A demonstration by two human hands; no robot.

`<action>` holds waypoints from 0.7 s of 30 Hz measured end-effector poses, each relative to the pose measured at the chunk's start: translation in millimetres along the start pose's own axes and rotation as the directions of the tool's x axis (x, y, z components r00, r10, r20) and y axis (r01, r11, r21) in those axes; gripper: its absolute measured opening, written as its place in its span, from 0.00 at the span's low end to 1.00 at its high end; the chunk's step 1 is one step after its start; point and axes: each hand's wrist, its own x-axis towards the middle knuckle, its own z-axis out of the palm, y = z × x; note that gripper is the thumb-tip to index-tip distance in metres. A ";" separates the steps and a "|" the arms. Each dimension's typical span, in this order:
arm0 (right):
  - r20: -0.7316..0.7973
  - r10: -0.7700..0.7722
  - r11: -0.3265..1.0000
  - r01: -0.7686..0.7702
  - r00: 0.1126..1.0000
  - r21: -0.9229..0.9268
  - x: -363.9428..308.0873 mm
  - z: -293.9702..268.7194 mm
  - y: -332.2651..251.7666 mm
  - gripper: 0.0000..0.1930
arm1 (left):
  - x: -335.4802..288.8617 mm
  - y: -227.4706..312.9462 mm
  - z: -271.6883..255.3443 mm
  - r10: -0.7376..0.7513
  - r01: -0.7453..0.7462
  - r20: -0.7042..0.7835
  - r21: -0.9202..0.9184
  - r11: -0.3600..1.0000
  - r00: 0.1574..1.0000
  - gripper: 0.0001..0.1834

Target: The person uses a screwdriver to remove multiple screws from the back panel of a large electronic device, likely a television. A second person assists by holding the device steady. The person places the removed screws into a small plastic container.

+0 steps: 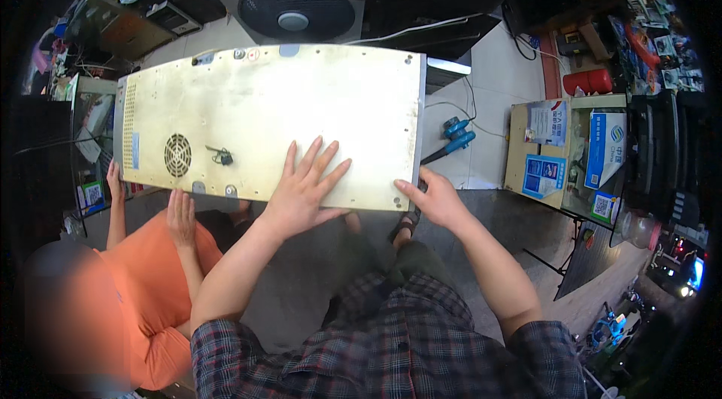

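Observation:
A large cream metal casing (293,98), long and flat-sided, spans the view in front of me. On its face are a round slotted vent (178,155), a small bundled dark cord (220,156) and several screws along the rim. My left hand (297,196) lies flat on this face near its close edge, fingers spread. At the near right corner my right hand (440,200) grips the casing, thumb on top and the other fingers mostly hidden beyond the edge. A co-worker's hand (181,220) touches the near edge on the left, and their other hand (114,181) is at the left end.
Beyond the casing stands a grey appliance (297,12) with a round dark grille and two knobs. A blue blower (456,136) lies on the tiled floor at right. Further right is a glass-sided counter (560,147). The co-worker in orange (150,279) crouches close on my left.

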 end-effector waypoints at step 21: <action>0.030 -0.034 0.995 0.031 0.999 0.097 0.5 -8.8 -2.3 0.28 | 7.5 5.9 6.0 0.120 -0.120 -0.024 -0.034 0.992 0.993 0.50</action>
